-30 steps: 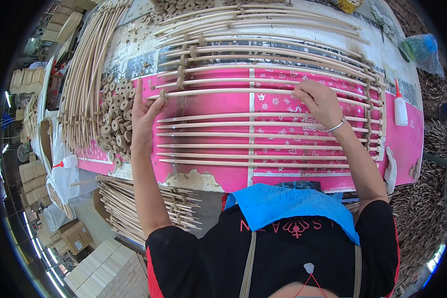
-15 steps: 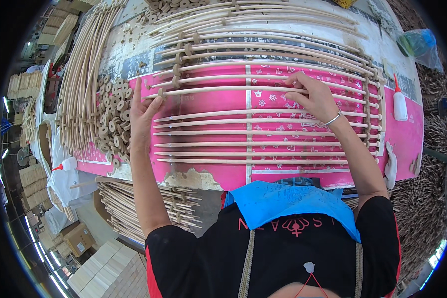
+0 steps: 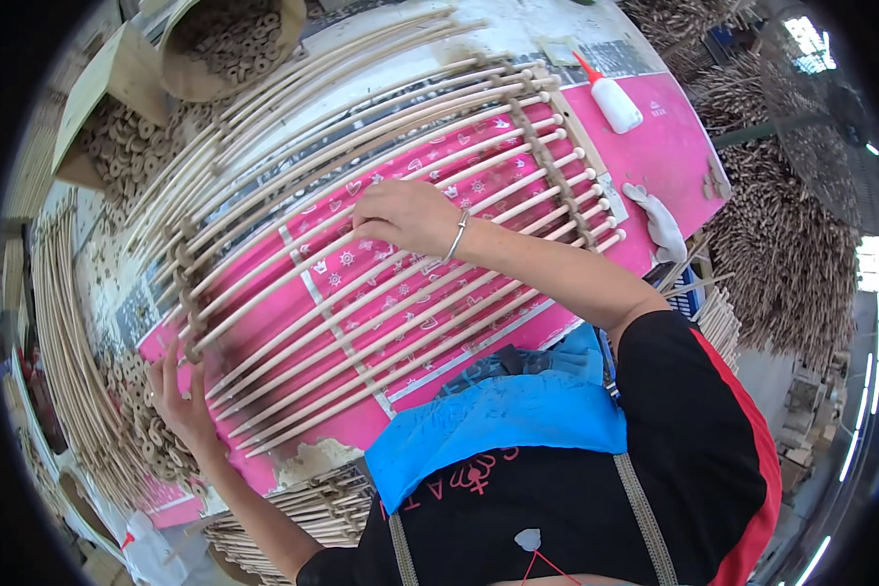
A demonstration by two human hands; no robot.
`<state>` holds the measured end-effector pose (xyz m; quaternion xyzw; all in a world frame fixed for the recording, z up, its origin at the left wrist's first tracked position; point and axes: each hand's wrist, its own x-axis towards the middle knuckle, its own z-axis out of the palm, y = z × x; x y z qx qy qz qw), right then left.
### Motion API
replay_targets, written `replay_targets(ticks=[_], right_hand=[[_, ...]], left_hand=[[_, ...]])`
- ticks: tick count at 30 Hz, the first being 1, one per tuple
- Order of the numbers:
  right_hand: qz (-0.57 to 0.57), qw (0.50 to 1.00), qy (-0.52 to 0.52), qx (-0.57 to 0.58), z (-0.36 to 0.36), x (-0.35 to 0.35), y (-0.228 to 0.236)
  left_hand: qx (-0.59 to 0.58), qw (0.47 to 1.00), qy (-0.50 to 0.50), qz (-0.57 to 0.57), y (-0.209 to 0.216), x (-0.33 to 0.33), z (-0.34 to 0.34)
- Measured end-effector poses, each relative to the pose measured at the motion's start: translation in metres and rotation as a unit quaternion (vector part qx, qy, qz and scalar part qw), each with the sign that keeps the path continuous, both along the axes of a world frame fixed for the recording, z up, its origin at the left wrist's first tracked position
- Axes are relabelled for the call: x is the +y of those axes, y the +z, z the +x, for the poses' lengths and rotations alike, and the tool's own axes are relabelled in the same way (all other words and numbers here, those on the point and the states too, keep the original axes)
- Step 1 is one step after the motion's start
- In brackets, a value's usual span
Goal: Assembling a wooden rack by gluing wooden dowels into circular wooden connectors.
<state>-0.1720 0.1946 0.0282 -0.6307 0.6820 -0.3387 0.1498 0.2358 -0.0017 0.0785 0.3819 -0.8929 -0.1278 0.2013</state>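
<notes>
A row of slim pale wooden rods (image 3: 308,347) lies side by side across the pink table cover. At their right ends are small round knobs and a line of brown rings (image 3: 549,161); more brown rings sit on the left ends of the farther rods. My left hand (image 3: 181,402) is at the left ends, thumb and finger about a brown wooden ring (image 3: 192,352) on a rod's end. My right hand (image 3: 405,217) pinches the same rod around its middle, its fingertips partly hidden behind the hand. Loose rings (image 3: 142,405) are heaped beside my left hand.
A white glue bottle (image 3: 615,103) with a red tip and a white glove (image 3: 657,223) lie at the right. Tubs of rings (image 3: 232,44) stand far left. Long rods (image 3: 73,322) are bundled at left. A fan (image 3: 830,127) and stacked rods (image 3: 772,264) are at right.
The view has swung, so the table now slants up to the right and the ring tubs show. Both hands stay at the same rod; my left fingers press closer about its ring.
</notes>
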Motion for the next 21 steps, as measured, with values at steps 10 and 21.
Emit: replay_targets(ticks=[10, 21], right_hand=[[-0.032, 0.998, 0.036, 0.041, 0.002, -0.001, -0.011], [-0.043, 0.993, 0.039, 0.101, 0.003, 0.007, 0.01]], left_hand=[[0.035, 0.999, -0.018, -0.001, -0.014, 0.008, 0.002], [0.002, 0.999, 0.034, -0.009, -0.017, 0.013, -0.013]])
